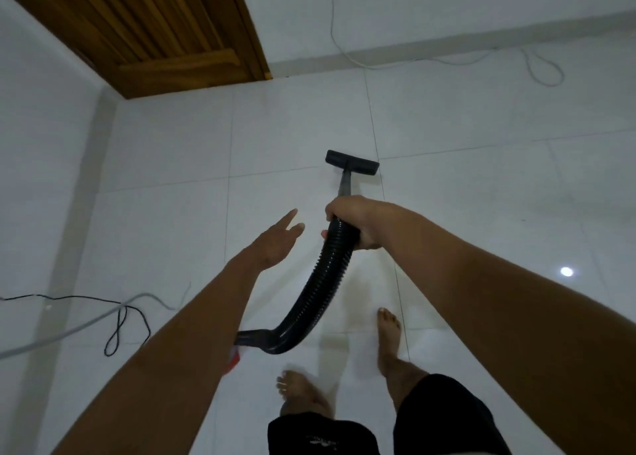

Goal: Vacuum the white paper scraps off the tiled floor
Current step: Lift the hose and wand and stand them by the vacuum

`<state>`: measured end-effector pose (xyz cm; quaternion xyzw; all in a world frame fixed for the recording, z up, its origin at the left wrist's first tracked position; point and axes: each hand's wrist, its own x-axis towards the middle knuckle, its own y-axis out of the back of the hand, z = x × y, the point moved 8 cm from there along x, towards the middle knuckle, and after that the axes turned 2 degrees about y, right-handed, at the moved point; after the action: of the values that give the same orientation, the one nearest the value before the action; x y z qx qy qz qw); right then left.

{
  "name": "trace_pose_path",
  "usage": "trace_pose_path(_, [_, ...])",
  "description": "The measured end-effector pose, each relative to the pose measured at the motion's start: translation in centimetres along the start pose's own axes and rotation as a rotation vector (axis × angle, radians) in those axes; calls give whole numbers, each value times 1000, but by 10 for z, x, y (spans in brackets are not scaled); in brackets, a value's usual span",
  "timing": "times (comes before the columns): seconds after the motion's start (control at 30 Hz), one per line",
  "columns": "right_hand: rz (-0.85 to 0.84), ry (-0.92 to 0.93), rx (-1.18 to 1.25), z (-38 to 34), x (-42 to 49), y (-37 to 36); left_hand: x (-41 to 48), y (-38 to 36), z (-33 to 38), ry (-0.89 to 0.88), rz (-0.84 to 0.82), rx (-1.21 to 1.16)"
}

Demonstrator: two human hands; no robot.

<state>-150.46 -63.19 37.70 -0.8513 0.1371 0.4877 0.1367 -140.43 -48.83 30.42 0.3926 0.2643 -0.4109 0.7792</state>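
My right hand (354, 220) grips the top of a black ribbed vacuum hose (321, 289) where it joins the wand. The wand runs forward to a flat black floor nozzle (351, 162) resting on the white tiled floor (172, 144) near a tile joint. My left hand (277, 239) hovers just left of the hose with fingers straight, touching nothing. The hose curves down and left to a vacuum body hidden behind my left forearm; only a red bit (234, 360) shows. No white paper scraps stand out against the white tiles.
A wooden door (165, 27) stands at the far left corner. A white cable (447, 60) loops along the far wall. A black cord (118, 327) and a grey hose (69, 330) lie on the floor at left. My bare feet (389, 337) stand below the hose.
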Motion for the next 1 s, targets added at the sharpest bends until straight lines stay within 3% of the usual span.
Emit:
trace_pose_path(0.27, [68, 91, -171, -71, -17, -77, -101, 79, -99, -121, 127, -237])
trace_pose_path(0.37, [84, 99, -215, -90, -28, -113, -147, 114, -138, -381, 332, -178])
trace_pose_path(0.47, [93, 69, -274, -96, -36, -152, -179, 105, -173, -617, 304, -51])
trace_pose_path(0.67, [-20, -18, -502, -89, -57, -237, -153, 122, -213, -481, 318, -98])
trace_pose_path(0.8, [-90, -112, -537, -70, -78, -277, -141, 136, -198, -606, 316, -95])
trace_pose_path(1.0, [-197, -209, -519, -35, -95, -317, -132, 138, -203, -582, 359, -89])
